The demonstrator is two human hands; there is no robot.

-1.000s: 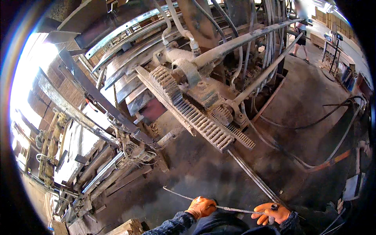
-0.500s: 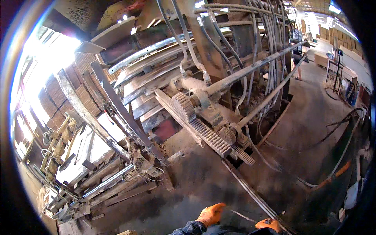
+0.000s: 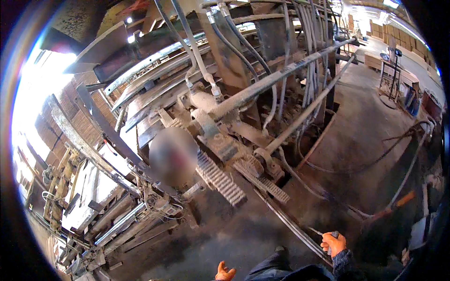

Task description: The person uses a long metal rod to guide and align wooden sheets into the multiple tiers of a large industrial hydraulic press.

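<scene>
My right hand (image 3: 333,243), in an orange glove, is closed round the grip of a thin, rod-like tool (image 3: 317,231) whose slim shaft points left. Long pipes (image 3: 295,229) run along the floor just left of it. Low at the bottom edge is my left hand (image 3: 226,271), also in an orange glove, partly cut off by the frame. Its thumb and fingers stand apart, and nothing shows in them. Ahead of both hands, a dusty toothed rack (image 3: 220,180) sticks out of the machine, with a second, smaller toothed rack (image 3: 262,180) beside it.
Thick shafts (image 3: 281,77) and bundled hoses (image 3: 311,56) rise from the machine. A black hose (image 3: 347,171) loops over the floor at right. A metal frame with a pale panel (image 3: 89,192) stands at left. A blurred patch covers part of the machine.
My right hand has risen away from the bottom edge with the rod-like tool. My left hand has dropped lower and left. The view has shifted, and the larger rack reaches out differently from the machine.
</scene>
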